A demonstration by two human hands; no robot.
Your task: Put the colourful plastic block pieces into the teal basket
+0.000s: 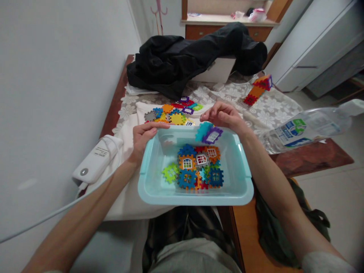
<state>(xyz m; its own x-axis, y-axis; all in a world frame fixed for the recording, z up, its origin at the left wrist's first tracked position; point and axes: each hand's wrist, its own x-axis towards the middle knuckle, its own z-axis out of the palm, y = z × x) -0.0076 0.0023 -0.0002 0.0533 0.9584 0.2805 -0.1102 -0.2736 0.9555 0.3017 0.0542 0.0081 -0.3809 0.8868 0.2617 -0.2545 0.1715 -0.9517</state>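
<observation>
A light blue plastic basin (196, 199) is tilted toward me above the near table edge. Its far left rim is in the grip of my left hand (143, 138), thumb and fingers closed on it. My right hand (223, 115) is over the far right rim, fingers loosely bent and apart, apparently holding nothing. Just below it, a teal building tile (202, 131) and a purple window tile (212, 135) show against the basin's inner far wall; whether they touch it I cannot tell. Several colored interlocking tiles (187, 178) lie on the basin's bottom, with a lime green tile (170, 173) at their left.
Behind the basin, more loose tiles (176, 118) lie on white cloth (125, 201). An orange and red tile structure (256, 91) stands at the back right. A clear bottle (307, 127) is at right, a white power strip (98, 159) at left. Black clothing (193, 53) lies at the back.
</observation>
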